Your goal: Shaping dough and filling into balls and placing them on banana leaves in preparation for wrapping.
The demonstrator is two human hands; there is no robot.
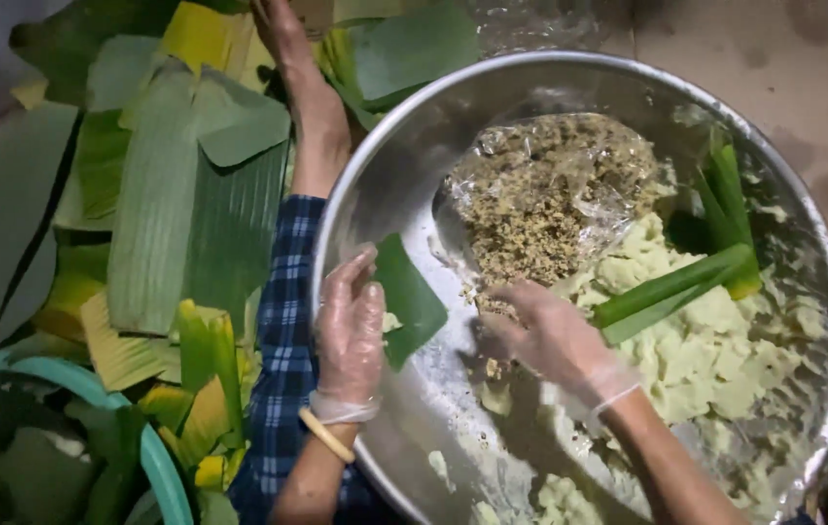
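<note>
My left hand, in a clear plastic glove, holds a small green leaf piece with a bit of pale dough on it over a big steel bowl. My right hand, also gloved, reaches with curled fingers into a crumbly brown filling that lies on a clear plastic bag inside the bowl. Whether it holds any filling is hidden. Pale yellow-green dough fills the bowl's right side, with long green leaves lying on it.
A heap of cut banana leaves covers the floor on the left. A leg in blue checked cloth lies beside the bowl, its foot toward the top. A teal basin rim sits at the lower left. Brown cardboard lies at the upper right.
</note>
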